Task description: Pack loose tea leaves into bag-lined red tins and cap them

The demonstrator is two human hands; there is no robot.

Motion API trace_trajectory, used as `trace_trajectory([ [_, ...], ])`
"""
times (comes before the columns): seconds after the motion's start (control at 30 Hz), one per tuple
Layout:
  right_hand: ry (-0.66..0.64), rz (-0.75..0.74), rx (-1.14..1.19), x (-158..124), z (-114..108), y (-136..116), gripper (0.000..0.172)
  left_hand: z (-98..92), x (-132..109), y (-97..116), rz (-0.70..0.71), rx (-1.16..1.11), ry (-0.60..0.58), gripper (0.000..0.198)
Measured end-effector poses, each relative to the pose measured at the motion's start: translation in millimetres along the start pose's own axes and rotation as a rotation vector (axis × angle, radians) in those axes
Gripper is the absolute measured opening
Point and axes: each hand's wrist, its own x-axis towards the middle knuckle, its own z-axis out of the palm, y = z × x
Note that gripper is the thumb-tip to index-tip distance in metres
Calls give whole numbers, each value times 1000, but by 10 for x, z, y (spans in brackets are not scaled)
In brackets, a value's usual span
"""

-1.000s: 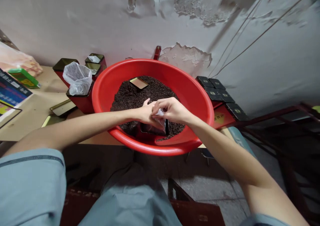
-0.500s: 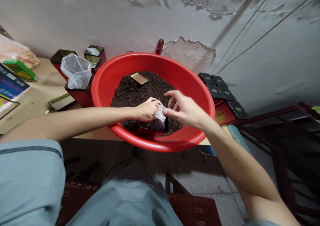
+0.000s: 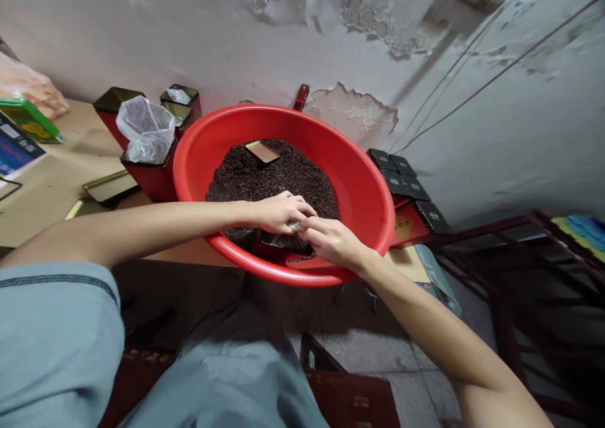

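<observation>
A large red basin (image 3: 371,214) holds dark loose grains (image 3: 302,173). Near its front wall inside sits a tin (image 3: 265,246) lined with a clear plastic bag (image 3: 286,242). Over the tin, my left hand (image 3: 283,212) is closed on the gathered top of the bag. My right hand (image 3: 328,239) meets it from the right, its fingers pinched on the same plastic. Both hands hide most of the gathered part. Farther back, a gold-coloured lid (image 3: 263,152) lies on the grains.
Open red tins (image 3: 154,179) stand left of the basin, one with a plastic bag (image 3: 145,128) sticking out. Lids (image 3: 111,186) lie on the table (image 3: 28,210). Several black-topped tins (image 3: 401,176) stand at the right, near a dark red rack (image 3: 491,226).
My right hand has moved in to the left and closed on the bag's top beside my left hand. The view has shifted slightly.
</observation>
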Motion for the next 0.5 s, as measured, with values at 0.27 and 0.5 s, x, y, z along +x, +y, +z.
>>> trace_trajectory([
  [0.27,-155,-302,-172,-4,-128,222,33,-168,-54,-47,10,-314,-99,19],
  [0.5,112,367,325,-12,-250,43,14,-16,-132,69,-128,-86,108,27],
])
